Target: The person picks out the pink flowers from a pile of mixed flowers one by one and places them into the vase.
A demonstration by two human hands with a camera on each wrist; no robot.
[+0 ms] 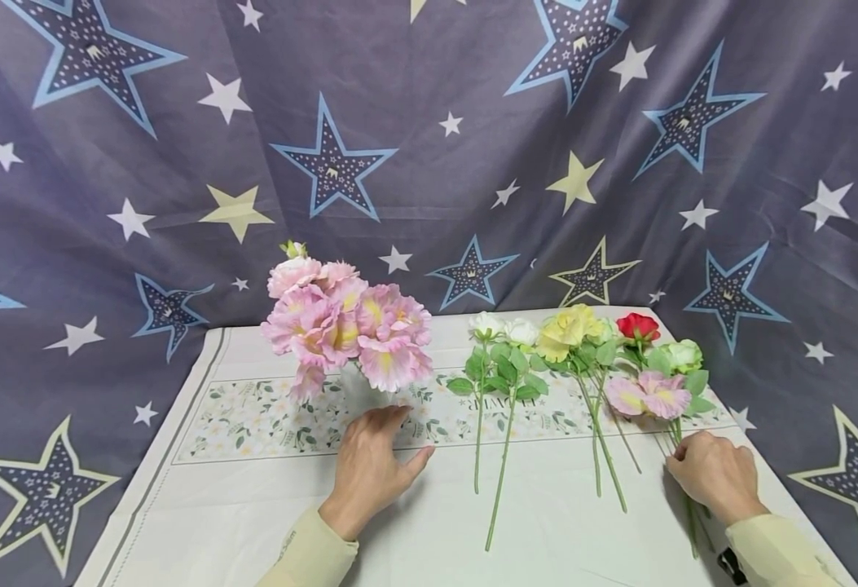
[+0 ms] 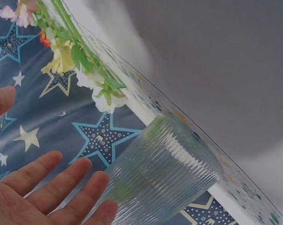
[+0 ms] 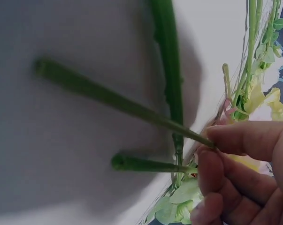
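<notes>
My left hand (image 1: 376,465) is open, fingers spread, just in front of a clear ribbed vase (image 2: 164,164) without visibly touching it. The vase bears a bunch of pink artificial flowers (image 1: 351,318). At the right, my right hand (image 1: 715,473) pinches a green flower stem (image 3: 108,96) between thumb and forefinger. Beyond that hand lies a pink flower (image 1: 649,395) with a yellowish centre. Two other green stems, one a thicker stem (image 3: 167,51), pass close to the pinched one. Which bloom belongs to the pinched stem is partly hidden by my hand.
On the white table (image 1: 414,530) lie white roses (image 1: 502,328), a yellow flower (image 1: 566,333), a red rose (image 1: 638,327) and a pale green rose (image 1: 684,356), stems toward me. A floral printed band (image 1: 267,424) crosses the cloth. A starry curtain (image 1: 429,196) hangs behind.
</notes>
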